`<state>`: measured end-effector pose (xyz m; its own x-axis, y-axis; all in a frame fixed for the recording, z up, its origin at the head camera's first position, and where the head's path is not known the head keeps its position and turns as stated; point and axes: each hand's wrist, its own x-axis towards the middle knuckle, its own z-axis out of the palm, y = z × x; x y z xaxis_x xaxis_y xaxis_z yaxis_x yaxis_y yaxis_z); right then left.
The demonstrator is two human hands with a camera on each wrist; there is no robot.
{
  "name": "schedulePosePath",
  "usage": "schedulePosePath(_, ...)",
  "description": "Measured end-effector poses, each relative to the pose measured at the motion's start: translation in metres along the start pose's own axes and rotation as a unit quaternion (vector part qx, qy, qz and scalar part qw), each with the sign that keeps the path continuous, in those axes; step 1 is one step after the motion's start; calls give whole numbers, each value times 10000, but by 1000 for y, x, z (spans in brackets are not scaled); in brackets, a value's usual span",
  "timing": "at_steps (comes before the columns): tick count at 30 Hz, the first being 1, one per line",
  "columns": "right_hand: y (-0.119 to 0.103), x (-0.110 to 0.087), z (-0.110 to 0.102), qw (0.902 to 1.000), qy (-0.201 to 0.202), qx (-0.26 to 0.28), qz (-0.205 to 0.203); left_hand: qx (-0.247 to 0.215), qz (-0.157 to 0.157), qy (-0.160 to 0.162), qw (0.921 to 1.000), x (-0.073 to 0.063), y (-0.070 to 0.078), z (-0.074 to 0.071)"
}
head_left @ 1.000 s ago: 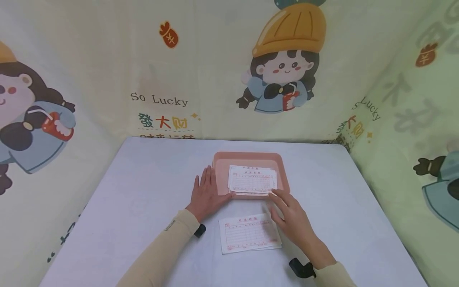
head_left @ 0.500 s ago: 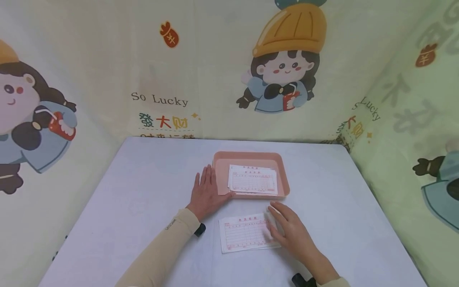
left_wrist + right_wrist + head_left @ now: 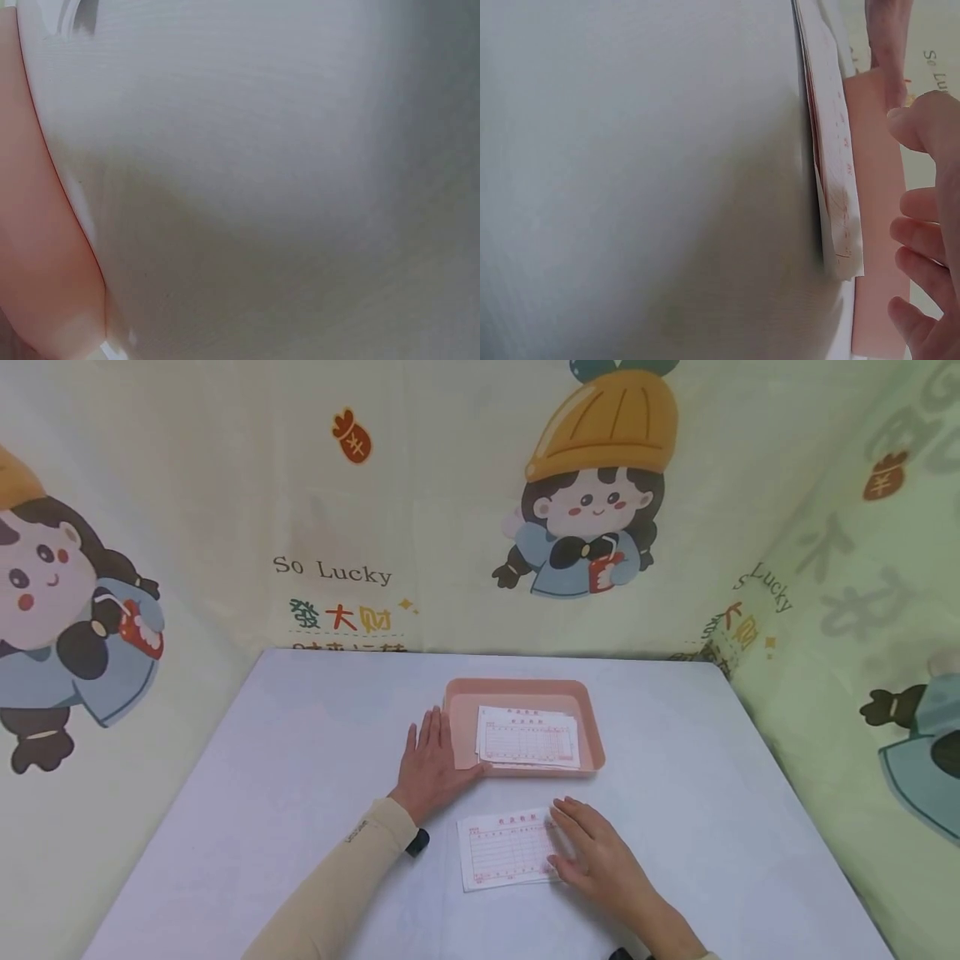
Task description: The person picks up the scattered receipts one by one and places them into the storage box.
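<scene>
Starting just left of centre in the head view, note the left hand (image 3: 431, 764) with fingers straight and close together, laid along the left side of the pink tray (image 3: 525, 695), with thumb out to the near rim. Press lightly there, enough to stop any sliding on the worktop (image 3: 315, 735). Inside, near the middle of the frame, see the red-printed paper forms (image 3: 528, 739), slightly fanned; best left undisturbed by the thumb. Below, at lower centre, find the pile of similar forms (image 3: 502, 852) on the worktop, in front of and apart from the tray. Farther right, over the pile's right end, see the right hand (image 3: 600, 856) with fingers loosely bent and thumb apart, pinching nothing; cannot tell whether touching paper. For a clean grip, probably worth squaring uneven edges first, then pinching all layers together near the right edge without creasing.
</scene>
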<state>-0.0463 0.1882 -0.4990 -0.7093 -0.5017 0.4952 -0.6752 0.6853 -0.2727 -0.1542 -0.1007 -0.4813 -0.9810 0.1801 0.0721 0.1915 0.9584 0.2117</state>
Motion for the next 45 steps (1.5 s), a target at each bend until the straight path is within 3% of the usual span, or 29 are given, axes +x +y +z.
schedulePosePath(7,-4,-5,3,9997,124,53,-196,51,38,42,10000,0,1,-3)
schedulePosePath(16,-8,-14,4,9995,-213,-45,-239,5,23,56,10000,-1,1,-2)
schedulePosePath(34,-12,-13,8,9990,-274,-120,-340,-59,43,204,9998,0,-3,6)
schedulePosePath(39,-13,-13,9,9986,-362,-253,-296,-43,22,91,9999,-1,-1,2)
schedulePosePath(45,-13,-12,9,9981,-134,-255,-542,-59,-11,-3,10000,-1,-1,0)
